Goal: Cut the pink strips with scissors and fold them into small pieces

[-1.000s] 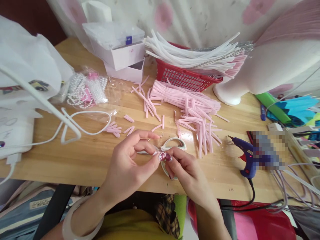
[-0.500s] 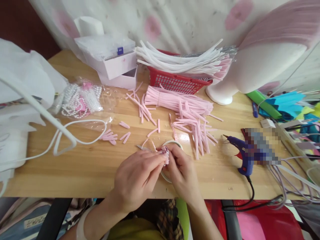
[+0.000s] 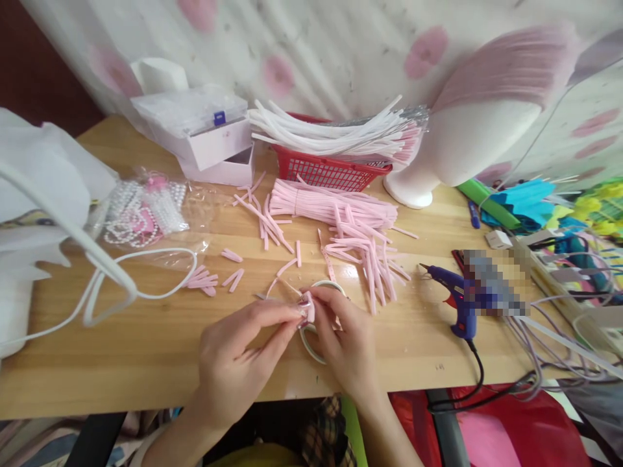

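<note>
My left hand [image 3: 246, 357] pinches a small folded piece of pink pipe cleaner [image 3: 308, 307] between thumb and forefinger. My right hand [image 3: 348, 337] grips the same piece from the other side, so the fingertips of both hands nearly meet. Beneath them lie scissors with pale loop handles [image 3: 311, 350], partly covered by my fingers. A narrow pink tape measure [image 3: 327, 256] curls on the table just beyond. Short cut pink pieces [image 3: 202, 280] rest to the left, and bent pink pipe cleaners [image 3: 372, 259] form a loose pile at the right.
A tied bundle of pink pipe cleaners [image 3: 321, 202] lies before a red basket [image 3: 331, 170] of white ones. Bagged pearl beads [image 3: 146, 211] and a white cable [image 3: 168, 251] are left. A blue glue gun [image 3: 455, 292] and a white mannequin head [image 3: 477, 143] stand right.
The whole view has shifted, with the table sitting lower and further left. My left hand has turned slightly, showing more of the pink piece. Both hands keep hold of it.
</note>
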### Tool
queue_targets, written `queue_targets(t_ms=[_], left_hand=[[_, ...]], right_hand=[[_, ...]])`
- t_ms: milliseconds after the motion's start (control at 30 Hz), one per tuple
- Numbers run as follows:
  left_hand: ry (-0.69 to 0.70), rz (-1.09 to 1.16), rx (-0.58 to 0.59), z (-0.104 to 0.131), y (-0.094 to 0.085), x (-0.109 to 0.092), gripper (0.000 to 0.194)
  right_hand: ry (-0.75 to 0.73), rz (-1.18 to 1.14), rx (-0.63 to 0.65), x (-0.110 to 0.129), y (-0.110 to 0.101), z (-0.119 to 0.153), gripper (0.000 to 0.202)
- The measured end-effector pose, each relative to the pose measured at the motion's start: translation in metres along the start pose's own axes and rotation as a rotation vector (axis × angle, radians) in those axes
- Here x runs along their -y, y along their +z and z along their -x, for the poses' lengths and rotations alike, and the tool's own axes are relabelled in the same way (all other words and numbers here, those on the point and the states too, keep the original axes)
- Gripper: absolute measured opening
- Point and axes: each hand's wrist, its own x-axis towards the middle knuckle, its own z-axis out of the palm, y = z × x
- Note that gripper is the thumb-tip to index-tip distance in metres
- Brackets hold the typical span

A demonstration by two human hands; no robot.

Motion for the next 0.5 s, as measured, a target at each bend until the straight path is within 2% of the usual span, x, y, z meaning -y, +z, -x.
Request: queue_targets(t_ms=[67, 133, 233, 300, 400, 500], left_hand=[[0.099, 0.009, 0.058, 0.000, -0.003, 0.001, 0.031], [0.094, 0.056, 0.059, 0.000, -0.006, 0.002, 0.031], [-0.091, 0.096, -0.007, 0.000, -0.008, 0.005, 0.019], [-0.232, 0.090, -0.026, -0.001, -0.008, 0.008, 0.011], [-0.349, 0.109, 0.061, -0.005, -0.005, 0.013, 0.005], [-0.325, 0.163, 0.167, -0.012, -0.004, 0.013, 0.008]], right_hand=[[-0.044, 0.036, -0.025, 0.000, -0.003, 0.001, 0.019], [-0.085, 0.063, -0.049, 0.000, -0.007, 0.002, 0.020], [-0.078, 0.102, -0.113, -0.002, -0.012, 0.003, 0.023], [-0.069, 0.161, -0.198, -0.006, -0.016, 0.003, 0.023], [-0.122, 0.257, -0.333, -0.008, -0.025, 0.001, 0.023], [-0.238, 0.323, -0.308, -0.004, -0.032, -0.001, 0.028]])
